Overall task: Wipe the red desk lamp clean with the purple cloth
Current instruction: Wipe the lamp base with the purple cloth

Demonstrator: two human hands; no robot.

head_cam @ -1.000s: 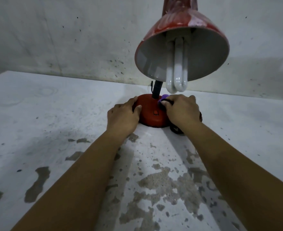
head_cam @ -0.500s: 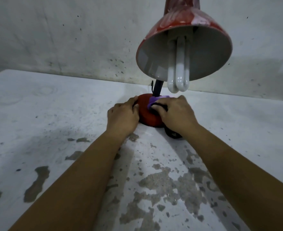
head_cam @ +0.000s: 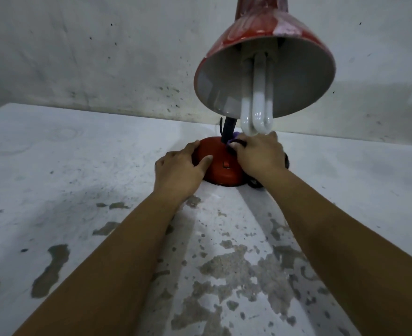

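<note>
The red desk lamp with a domed round base [head_cam: 220,169], a dark neck and a wide conical shade is stood near the back of the worn, paint-flaked white table [head_cam: 78,166], close to the grey wall. The base's left flank is steadied by the left hand [head_cam: 178,169], fingers laid loosely over the dome and thumb resting on top, nothing being pinched. A small purple cloth [head_cam: 235,137] is bunched under the curled fingers of the right hand [head_cam: 260,157] and pressed on the base beside the neck; most of it is hidden. The cloth is judged soft and light, best kept wadded in the fingertips. The lamp is judged top-heavy and its base smooth, so it is best held low at the base, while the exposed white tube bulb [head_cam: 257,103] just above the right hand is fragile and should be avoided.
</note>
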